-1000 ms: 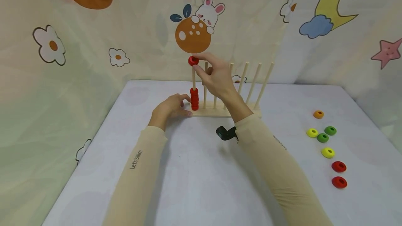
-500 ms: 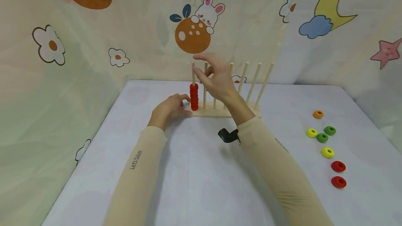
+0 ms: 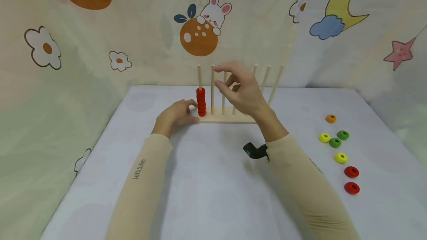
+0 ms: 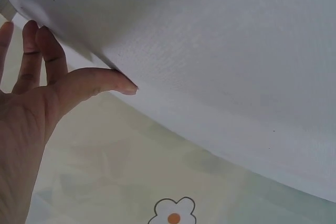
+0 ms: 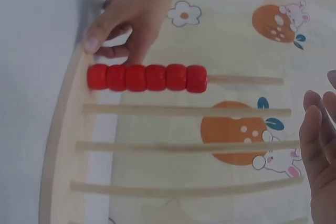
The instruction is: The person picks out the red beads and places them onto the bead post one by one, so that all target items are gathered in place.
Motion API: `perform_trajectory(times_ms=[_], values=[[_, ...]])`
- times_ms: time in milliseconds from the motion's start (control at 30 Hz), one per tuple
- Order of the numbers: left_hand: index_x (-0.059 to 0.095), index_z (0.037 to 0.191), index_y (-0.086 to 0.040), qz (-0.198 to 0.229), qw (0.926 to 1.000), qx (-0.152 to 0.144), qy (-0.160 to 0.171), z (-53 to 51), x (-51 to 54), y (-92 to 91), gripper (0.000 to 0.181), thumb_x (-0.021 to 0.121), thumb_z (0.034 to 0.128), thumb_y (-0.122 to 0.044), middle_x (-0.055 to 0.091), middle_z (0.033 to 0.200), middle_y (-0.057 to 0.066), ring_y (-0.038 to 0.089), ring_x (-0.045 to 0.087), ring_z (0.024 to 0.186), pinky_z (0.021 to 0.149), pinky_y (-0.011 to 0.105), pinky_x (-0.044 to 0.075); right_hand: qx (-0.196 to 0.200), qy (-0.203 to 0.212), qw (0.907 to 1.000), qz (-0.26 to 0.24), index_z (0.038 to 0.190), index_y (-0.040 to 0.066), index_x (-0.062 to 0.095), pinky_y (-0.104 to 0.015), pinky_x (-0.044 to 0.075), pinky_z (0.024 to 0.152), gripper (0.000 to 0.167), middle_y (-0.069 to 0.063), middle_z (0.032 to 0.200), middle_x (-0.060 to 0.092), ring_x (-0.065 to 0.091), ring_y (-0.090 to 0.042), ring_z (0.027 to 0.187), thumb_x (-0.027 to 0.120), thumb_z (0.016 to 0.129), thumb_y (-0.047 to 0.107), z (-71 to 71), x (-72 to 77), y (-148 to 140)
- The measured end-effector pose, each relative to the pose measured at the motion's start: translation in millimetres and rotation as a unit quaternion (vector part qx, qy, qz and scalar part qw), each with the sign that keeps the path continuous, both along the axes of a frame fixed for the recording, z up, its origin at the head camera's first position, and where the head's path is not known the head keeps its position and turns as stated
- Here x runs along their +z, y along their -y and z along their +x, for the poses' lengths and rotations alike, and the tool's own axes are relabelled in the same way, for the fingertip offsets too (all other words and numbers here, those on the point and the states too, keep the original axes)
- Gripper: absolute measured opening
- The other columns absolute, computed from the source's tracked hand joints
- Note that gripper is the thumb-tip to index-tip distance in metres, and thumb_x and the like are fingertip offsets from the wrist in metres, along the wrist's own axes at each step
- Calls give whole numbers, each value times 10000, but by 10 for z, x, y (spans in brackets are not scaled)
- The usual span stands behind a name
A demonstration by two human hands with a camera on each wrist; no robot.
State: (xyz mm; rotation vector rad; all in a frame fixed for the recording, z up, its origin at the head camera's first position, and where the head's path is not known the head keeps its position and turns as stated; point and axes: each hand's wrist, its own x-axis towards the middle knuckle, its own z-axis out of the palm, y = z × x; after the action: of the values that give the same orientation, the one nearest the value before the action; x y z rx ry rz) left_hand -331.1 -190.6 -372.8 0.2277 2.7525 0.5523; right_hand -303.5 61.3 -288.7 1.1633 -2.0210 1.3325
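Base (image 3: 227, 119) edge is gripped by left hand (image 3: 176, 113), right hand (image 3: 246, 91) (thumb-gap clear) near pegs (image 3: 212, 93).

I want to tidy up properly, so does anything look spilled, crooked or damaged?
Nothing stands out. Six red beads sit neatly stacked on the leftmost peg of the wooden rack, with no visible damage. Seven loose beads lie on the table to the right, scattered but seemingly just set out.

Dark printed lettering (image 3: 139, 169): "Lets Silim" | bearer: beige fabric left sleeve (image 3: 135, 199), running lengthwise | second dark lettering (image 3: 315, 166): beige fabric right sleeve (image 3: 310, 188), too small to read
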Motion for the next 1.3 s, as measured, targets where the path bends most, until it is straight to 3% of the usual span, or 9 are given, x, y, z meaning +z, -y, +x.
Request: perform_trajectory(times_ms=[233,567,967,1300], values=[[480,1459,-237,27,10000,-60,32,-17,7,15,619,766,922,-349,580,1311,172,336,545,1221,1035,572,466,-164,-92,9986,486,1233,65,678,-249,522,529,313,-87,1186,670,647,-111,684,723,929,9,50,-141,-233],[481,1446,-225,74,9998,-148,53,-2,-46,32,603,766,927,-342,578,1302,179,342,546,1206,1031,572,466,-329,70,9962,807,1199,86,699,-241,523,532,321,-51,1131,683,664,-123,684,737,904,-33,176,-374,-637],[460,1479,-221,-6,9997,-248,11,-13,-10,53,624,747,942,-358,555,1308,176,337,534,1218,1035,561,461,-613,-219,9824,1749,1218,100,687,-257,519,565,378,-12,1112,689,637,-88,712,752,878,-52,384,-409,-1028],[460,1475,-253,30,9999,-114,112,4,-18,36,619,748,940,-367,581,1248,146,308,546,1174,1009,539,475,-524,-601,9745,2100,1172,105,694,-201,497,552,410,11,1073,693,585,-46,725,804,812,-56,470,-438,-1361]])
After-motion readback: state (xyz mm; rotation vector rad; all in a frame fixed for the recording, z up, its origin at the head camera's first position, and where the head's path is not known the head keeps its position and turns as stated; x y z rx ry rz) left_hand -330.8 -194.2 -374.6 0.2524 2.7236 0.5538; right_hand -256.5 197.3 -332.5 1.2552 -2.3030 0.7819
